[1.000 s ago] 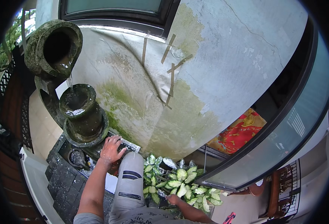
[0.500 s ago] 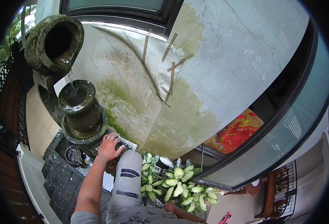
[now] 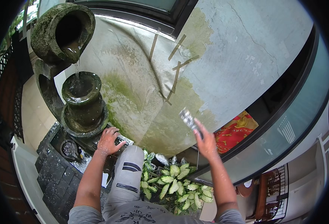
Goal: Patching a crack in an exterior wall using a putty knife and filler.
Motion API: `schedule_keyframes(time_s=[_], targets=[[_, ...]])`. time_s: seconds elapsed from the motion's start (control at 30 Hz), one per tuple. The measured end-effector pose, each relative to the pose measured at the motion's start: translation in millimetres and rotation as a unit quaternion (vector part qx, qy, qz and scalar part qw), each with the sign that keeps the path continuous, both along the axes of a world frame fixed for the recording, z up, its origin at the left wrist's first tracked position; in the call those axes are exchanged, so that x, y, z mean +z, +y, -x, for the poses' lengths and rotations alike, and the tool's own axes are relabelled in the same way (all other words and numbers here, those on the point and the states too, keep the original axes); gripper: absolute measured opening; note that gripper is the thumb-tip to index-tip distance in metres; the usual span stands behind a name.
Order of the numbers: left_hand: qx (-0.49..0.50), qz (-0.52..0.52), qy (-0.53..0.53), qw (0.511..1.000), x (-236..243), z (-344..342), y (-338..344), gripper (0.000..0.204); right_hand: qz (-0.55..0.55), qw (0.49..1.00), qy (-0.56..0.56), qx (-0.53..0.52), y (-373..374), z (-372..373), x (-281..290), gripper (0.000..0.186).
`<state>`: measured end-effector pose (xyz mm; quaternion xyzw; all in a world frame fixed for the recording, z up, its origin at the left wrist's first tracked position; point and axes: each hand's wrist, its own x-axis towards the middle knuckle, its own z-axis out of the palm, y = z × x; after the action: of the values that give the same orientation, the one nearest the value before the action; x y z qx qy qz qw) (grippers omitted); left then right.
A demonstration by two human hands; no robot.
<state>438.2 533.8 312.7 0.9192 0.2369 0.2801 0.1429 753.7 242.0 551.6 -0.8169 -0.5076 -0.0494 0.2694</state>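
Right hand (image 3: 206,142) grasps a scraper (image 3: 187,118), its flecked blade blurred, raised in front of the patchy wall (image 3: 231,59), well to the right of the stone fountain (image 3: 84,108). Left hand (image 3: 108,142) is free of any grip, fingers spread, palm down at the fountain's foot. Water falls between the fountain's 2 vessels. Just below it sits 1 small dark pot (image 3: 69,149); variegated plants (image 3: 175,179) grow to its lower right, with a red patterned cloth (image 3: 237,132) farther right.
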Motion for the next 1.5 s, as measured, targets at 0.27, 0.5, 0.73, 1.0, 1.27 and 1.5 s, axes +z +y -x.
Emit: schedule_keyframes(time_s=[0.27, 0.5, 0.73, 1.0, 1.27, 1.5], targets=[[0.012, 0.016, -0.029, 0.999, -9, 4, 1, 0.051, -0.148, 0.953, -0.265, 0.007, 92, -15, 223, 0.039], [0.006, 0.036, -0.032, 0.999, -7, 1, 3, 0.050, -0.108, 0.918, -0.374, -0.071, 128, -27, 258, 0.040], [0.000, 0.031, -0.025, 0.999, -5, -1, 5, 0.050, -0.063, 0.932, -0.327, -0.142, 127, -13, 268, 0.040], [0.003, 0.004, 0.012, 1.000, 0, 3, -2, 0.057, -0.113, 0.932, -0.342, -0.044, 125, -38, 259, 0.039], [0.012, 0.014, 0.010, 1.000, 1, 3, -2, 0.058, -0.114, 0.926, -0.360, -0.031, 148, -32, 264, 0.038], [-0.001, 0.009, -0.029, 1.000, 1, -4, 0, 0.052, -0.148, 0.920, -0.361, -0.018, 134, -57, 257, 0.038]])
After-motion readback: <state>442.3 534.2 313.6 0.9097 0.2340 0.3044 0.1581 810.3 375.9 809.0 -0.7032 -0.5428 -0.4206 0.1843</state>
